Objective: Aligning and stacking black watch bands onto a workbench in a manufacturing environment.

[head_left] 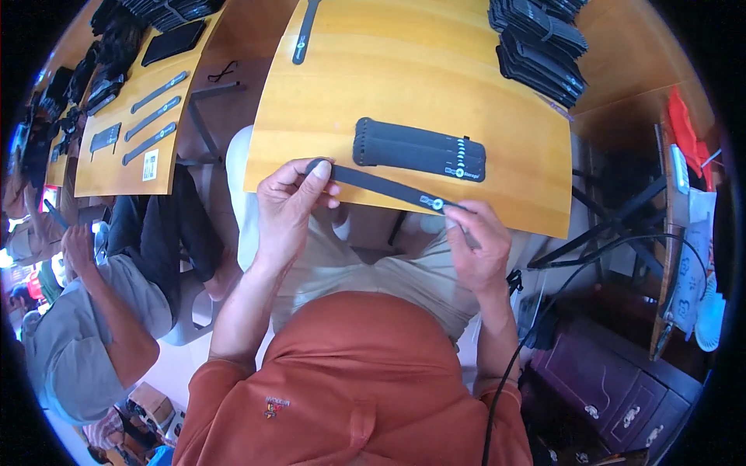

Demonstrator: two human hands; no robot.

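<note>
A long black strap (pixel 381 183) with a white printed mark is stretched between my two hands, just over the table's near edge. My left hand (pixel 294 200) pinches its rounded end between thumb and fingers. At the other end, beside the printed mark, my right hand (pixel 479 242) grips it with thumb and forefinger. Just beyond the strap, a flat black set of straps (pixel 416 147) lies on the yellow wooden table (pixel 311 116), with a row of pale marks near its right end. Another single black strap (pixel 301 43) lies at the table's far left.
Stacked black strap bundles (pixel 540 58) sit at the far right of the table. On the left, a co-worker (pixel 101 311) sits at another yellow table (pixel 175 101) bearing several straps. A black cable (pixel 536 330) runs past my right arm. Purple drawers (pixel 614 388) stand at lower right.
</note>
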